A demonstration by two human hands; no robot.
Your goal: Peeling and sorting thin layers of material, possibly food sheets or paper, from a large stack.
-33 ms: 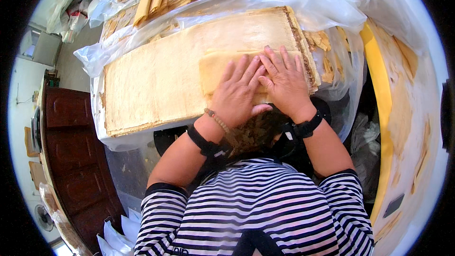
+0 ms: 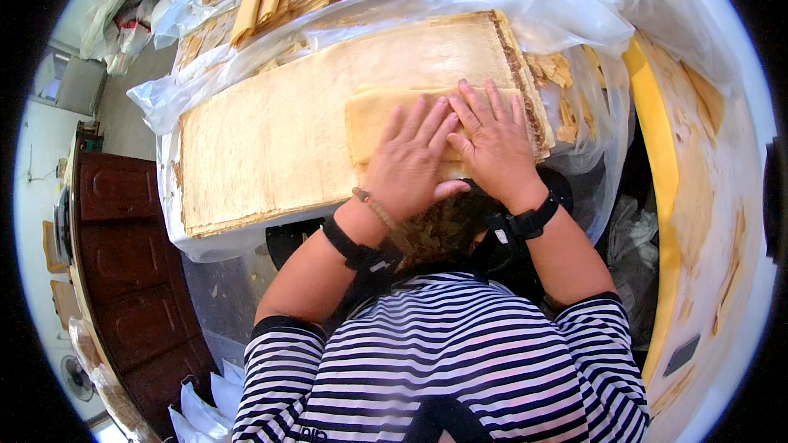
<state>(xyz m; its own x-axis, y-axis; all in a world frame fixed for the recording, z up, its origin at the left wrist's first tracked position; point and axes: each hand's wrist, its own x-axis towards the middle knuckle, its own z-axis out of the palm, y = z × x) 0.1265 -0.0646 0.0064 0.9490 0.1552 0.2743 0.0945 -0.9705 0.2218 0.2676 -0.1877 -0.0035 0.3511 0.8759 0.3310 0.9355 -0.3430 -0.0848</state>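
Tan sheet (image 2: 386, 119) under flat left hand (image 2: 408, 166), right hand (image 2: 495, 143), stack's right edge near

Striped top (image 2: 443, 361) in view, navy and white bands running across the chest and around both sleeves, which end in dark cuffs just above the elbows. Forearms bare below that. On the left wrist, a broad black strap (image 2: 355, 253) with a small buckle, and right above it a thin beaded bracelet (image 2: 374, 207) in brownish tones. On the right wrist, a matching black strap (image 2: 529, 220) with a small pale tag on it. No rings visible on the left hand (image 2: 410, 160) or the right hand (image 2: 492, 143).
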